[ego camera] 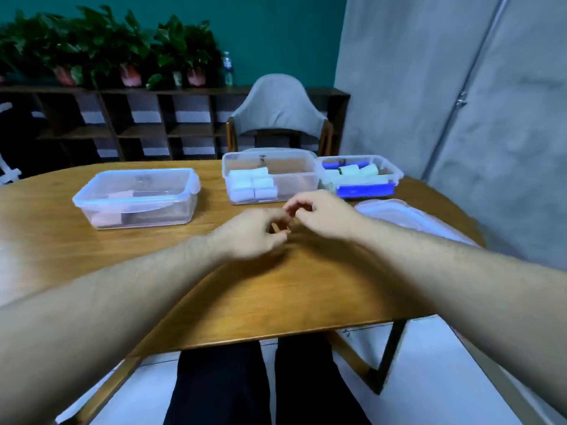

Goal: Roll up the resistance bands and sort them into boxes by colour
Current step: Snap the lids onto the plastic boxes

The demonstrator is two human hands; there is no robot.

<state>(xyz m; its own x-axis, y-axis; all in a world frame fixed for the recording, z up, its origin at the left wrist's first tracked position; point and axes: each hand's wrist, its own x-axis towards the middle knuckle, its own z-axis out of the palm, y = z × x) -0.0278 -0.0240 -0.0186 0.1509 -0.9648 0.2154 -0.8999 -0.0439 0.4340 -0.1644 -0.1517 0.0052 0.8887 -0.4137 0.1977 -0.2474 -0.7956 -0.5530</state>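
Hovering close together above the table (92,256), left hand (251,237) and right hand (322,216) show curled fingers; blur hides whether they hold anything. Rolled bands (253,184) sit in the middle box (302,179).

Teal wall (276,32), potted plants (107,47) atop dark shelving (138,124), grey chair (277,108), wooden table (92,256).
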